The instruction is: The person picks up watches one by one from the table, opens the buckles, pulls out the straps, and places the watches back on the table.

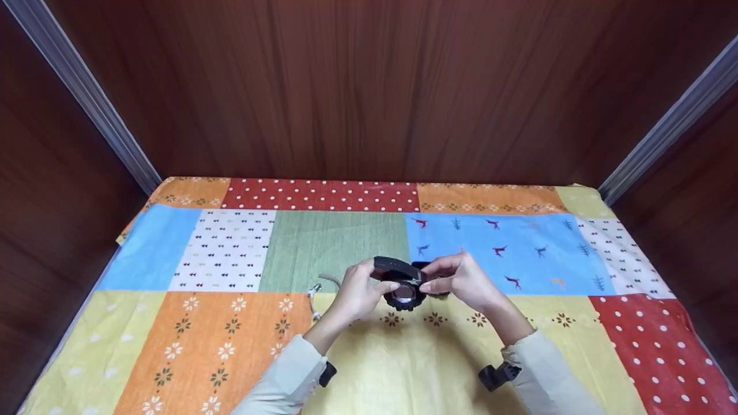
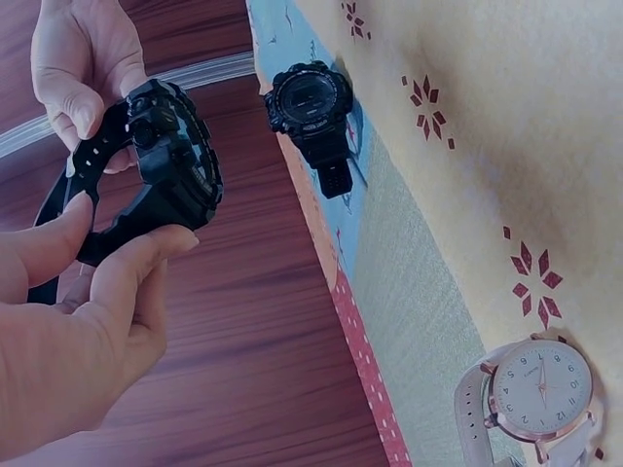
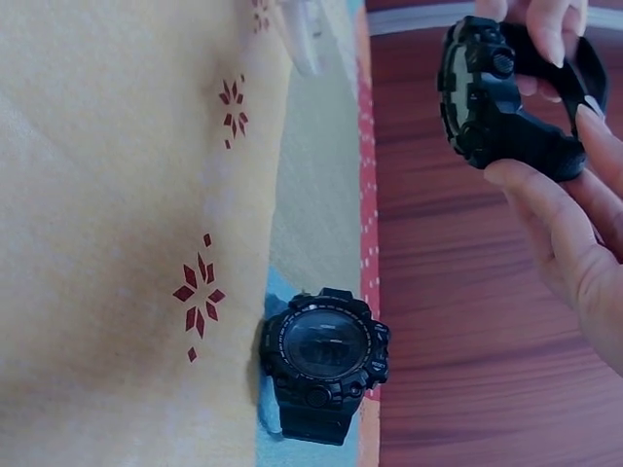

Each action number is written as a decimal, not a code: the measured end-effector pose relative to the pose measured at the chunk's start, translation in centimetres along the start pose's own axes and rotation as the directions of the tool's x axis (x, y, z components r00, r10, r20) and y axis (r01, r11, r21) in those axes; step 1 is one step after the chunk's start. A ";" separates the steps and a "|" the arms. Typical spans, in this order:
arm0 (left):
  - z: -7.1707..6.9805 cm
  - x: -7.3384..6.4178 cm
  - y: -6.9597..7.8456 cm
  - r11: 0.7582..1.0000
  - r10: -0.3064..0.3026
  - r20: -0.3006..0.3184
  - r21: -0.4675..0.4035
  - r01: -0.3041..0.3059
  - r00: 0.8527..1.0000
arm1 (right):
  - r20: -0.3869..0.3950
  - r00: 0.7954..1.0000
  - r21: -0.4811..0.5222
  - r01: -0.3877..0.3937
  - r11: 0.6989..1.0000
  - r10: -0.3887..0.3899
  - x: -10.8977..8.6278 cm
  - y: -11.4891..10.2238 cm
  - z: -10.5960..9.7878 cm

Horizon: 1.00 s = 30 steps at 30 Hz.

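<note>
A black digital-style wristwatch [image 1: 403, 293] with a chunky case is held up between both hands over the cloth. My left hand [image 1: 358, 291] grips it on one side, thumb against the strap, as the left wrist view shows. From the other side my right hand [image 1: 464, 279] pinches the strap [image 3: 535, 146] near the case. The strap curves round in a loop, its holes visible in the left wrist view. A second black wristwatch [image 2: 311, 102] lies face up on the cloth, partly hidden behind my right hand in the head view.
A wristwatch with a white dial [image 2: 540, 389], rose-gold rim and pale strap lies on the cloth left of the hands. The patchwork tablecloth [image 1: 230, 346] covers the table. Brown wood-grain panels [image 1: 369, 92] enclose the back and both sides.
</note>
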State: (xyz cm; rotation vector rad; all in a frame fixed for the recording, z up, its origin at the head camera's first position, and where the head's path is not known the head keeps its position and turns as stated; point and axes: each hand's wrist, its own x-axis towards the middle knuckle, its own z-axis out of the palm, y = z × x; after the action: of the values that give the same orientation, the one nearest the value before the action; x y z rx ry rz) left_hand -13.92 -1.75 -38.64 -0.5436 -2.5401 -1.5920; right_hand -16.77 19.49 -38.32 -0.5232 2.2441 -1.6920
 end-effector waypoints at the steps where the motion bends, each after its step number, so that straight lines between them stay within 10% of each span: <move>1: 0.0 0.0 0.0 1.000 -0.005 0.002 -0.004 0.005 1.000 | -0.001 1.000 0.008 0.004 1.000 -0.004 0.0 0.0 0.0; 30: -0.3 -0.1 -0.7 0.999 0.026 0.012 -0.048 -0.025 1.000 | -0.004 0.999 0.172 -0.038 0.984 0.039 -0.1 0.6 0.2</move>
State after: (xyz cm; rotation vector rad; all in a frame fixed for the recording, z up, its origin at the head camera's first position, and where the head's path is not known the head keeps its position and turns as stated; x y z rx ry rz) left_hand -14.10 -2.36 -39.12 -0.5904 -2.5000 -1.6493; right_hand -16.68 19.54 -38.91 -0.4314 2.0732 -1.8483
